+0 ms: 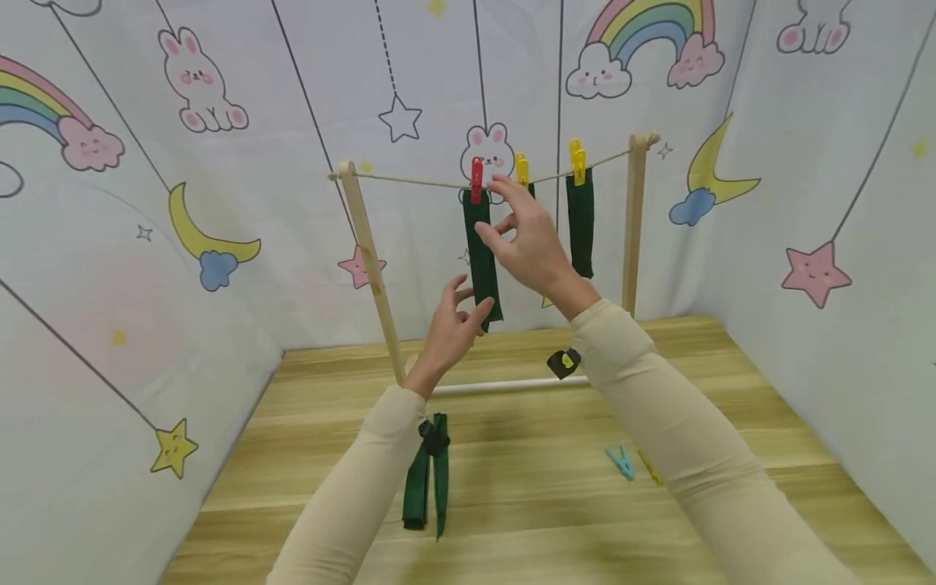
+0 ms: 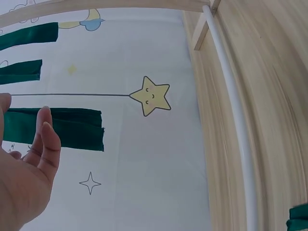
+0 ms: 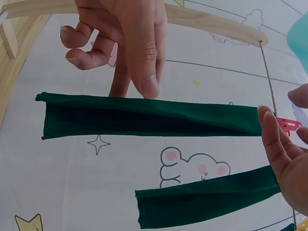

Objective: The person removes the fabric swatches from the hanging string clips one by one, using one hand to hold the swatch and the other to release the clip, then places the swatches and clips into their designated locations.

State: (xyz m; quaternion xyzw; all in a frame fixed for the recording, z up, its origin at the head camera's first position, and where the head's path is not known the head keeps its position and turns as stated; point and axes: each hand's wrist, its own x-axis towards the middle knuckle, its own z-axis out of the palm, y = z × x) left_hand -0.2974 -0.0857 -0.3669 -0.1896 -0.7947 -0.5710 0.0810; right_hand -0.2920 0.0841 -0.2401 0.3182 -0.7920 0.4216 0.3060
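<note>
A dark green cloth strip [image 1: 480, 252] hangs from the rope line [image 1: 417, 180] under a red clothespin [image 1: 477, 180]. Close to its upper end is my right hand [image 1: 537, 244], thumb and fingers spread apart, just right of the clothespin. Lower down, my left hand [image 1: 452, 325] is beside the strip's bottom part with its fingers parted. In the right wrist view, the left hand's thumb [image 3: 150, 86] meets or nearly meets the strip's edge; one finger passes behind the cloth. Another green strip [image 1: 581, 223] hangs from yellow clothespins [image 1: 578, 161]. A further yellow clothespin [image 1: 522, 169] is partly behind my right hand.
Wooden posts [image 1: 634, 227] hold up the line, with a white rod [image 1: 504, 385] low between them. On the wooden table lie green strips [image 1: 416, 491], a blue clothespin [image 1: 620, 461] and a yellow clothespin [image 1: 649, 468] by the right sleeve. A cartoon-printed cloth surrounds the table.
</note>
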